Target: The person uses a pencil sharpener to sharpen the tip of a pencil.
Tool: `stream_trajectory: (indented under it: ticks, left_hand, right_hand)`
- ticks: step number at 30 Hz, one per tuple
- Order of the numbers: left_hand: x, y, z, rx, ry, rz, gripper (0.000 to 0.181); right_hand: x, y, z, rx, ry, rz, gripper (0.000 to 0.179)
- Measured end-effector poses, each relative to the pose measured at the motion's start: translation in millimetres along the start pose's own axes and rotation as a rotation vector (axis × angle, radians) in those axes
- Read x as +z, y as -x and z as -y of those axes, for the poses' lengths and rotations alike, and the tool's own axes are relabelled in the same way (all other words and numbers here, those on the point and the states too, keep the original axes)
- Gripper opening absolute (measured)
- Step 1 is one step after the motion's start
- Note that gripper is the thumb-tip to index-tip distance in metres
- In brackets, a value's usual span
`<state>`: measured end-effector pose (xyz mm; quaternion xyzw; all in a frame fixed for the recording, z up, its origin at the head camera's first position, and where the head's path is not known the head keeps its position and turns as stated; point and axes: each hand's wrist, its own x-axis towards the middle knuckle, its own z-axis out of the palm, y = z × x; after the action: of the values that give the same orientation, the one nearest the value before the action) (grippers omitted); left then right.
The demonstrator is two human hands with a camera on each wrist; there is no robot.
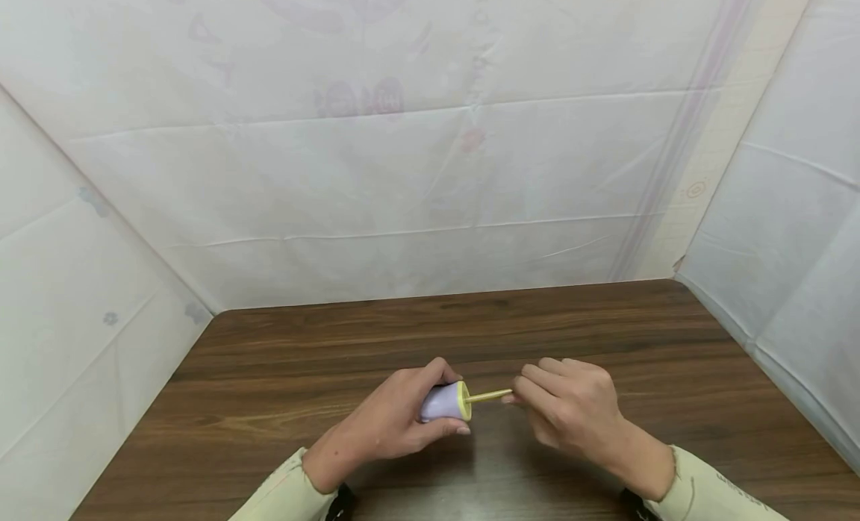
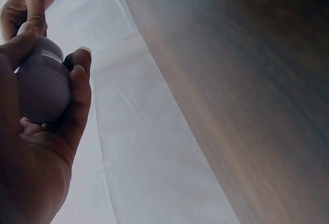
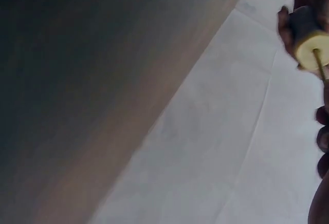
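Observation:
A short lavender cylinder (image 1: 441, 403) with a yellow end has a thin yellow stick (image 1: 488, 395) coming out of the middle of that end. My left hand (image 1: 396, 416) grips the cylinder, thumb and fingers on opposite sides. My right hand (image 1: 571, 405) pinches the stick's far end between thumb and fingers. The left wrist view shows the cylinder's rounded lavender base (image 2: 43, 90) within my left hand's grasp. Over in the right wrist view, the yellow end (image 3: 312, 54) faces the camera, and the right hand is mostly cut off at the edge.
Both hands are above a dark wood-grain table (image 1: 322, 342). White sheeting (image 1: 403, 178) with faint printed marks rises behind the table's far edge and along both sides.

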<state>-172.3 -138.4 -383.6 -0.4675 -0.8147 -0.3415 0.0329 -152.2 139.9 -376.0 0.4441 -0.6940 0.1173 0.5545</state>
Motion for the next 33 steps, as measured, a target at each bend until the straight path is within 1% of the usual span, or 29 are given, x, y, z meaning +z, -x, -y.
stream_trajectory:
  ticks: [2,5,10,13,15,17,18,19,20,22,23,25,26,27,29,33]
  left_hand:
    - [0.2,0.3,0.1,0.005,-0.044,0.003,0.040]
    - [0.7,0.8,0.0,0.021,-0.143,0.004,0.043]
    - [2.0,1.1,-1.9,0.070,-0.320,-0.004,0.046]
    - [3.6,0.3,-2.5,0.127,-0.411,-0.024,0.046]
    - [5.2,-0.4,-2.5,0.173,-0.468,-0.043,0.047]
    - [6.8,-1.2,-2.4,0.216,-0.516,-0.054,0.047]
    - [7.5,-1.6,-2.6,0.236,-0.537,-0.057,0.047]
    - [8.0,-1.9,-2.9,0.253,-0.557,-0.055,0.047]
    - [8.4,-2.2,-3.2,0.268,-0.579,-0.051,0.047]
    - [8.7,-2.5,-3.7,0.298,-0.632,-0.039,0.049]
    - [9.0,-2.7,-3.7,0.310,-0.653,-0.033,0.050]
    - [9.6,-2.4,-2.7,0.330,-0.690,-0.026,0.051]
    - [9.8,-2.5,-2.1,0.333,-0.697,-0.022,0.051]
    - [10.0,-2.5,-1.2,0.335,-0.702,-0.021,0.052]
    - [10.1,-3.0,0.6,0.322,-0.694,-0.017,0.050]
    - [7.7,-3.8,2.9,0.284,-0.655,-0.020,0.049]
  right_hand:
    - [0.7,6.9,3.1,0.100,-0.028,0.074,0.043]
    - [0.5,14.9,7.5,0.265,-0.076,0.197,0.041]
    - [-2.7,18.5,13.2,0.513,-0.136,0.347,0.029]
    - [-6.3,14.7,15.9,0.666,-0.182,0.439,0.033]
    - [-9.2,11.1,16.3,0.775,-0.225,0.527,0.039]
    - [-12.1,7.2,15.1,0.882,-0.290,0.625,0.041]
    - [-13.1,5.5,13.4,0.933,-0.332,0.678,0.042]
    - [-13.7,4.7,11.0,0.982,-0.399,0.726,0.043]
    - [-13.7,4.5,8.3,1.036,-0.496,0.767,0.041]
    - [-12.5,7.3,2.1,1.147,-0.737,0.835,0.042]
    - [-11.6,9.3,-0.8,1.200,-0.852,0.862,0.043]
    - [-9.4,13.9,-5.2,1.280,-1.042,0.892,0.046]
    - [-8.6,16.0,-6.3,1.302,-1.096,0.908,0.046]
    - [-8.0,17.7,-6.9,1.305,-1.119,0.921,0.047]
    - [-7.5,18.6,-7.0,1.271,-1.092,0.929,0.046]
    - [-7.5,17.9,-7.4,1.108,-0.967,0.919,0.034]
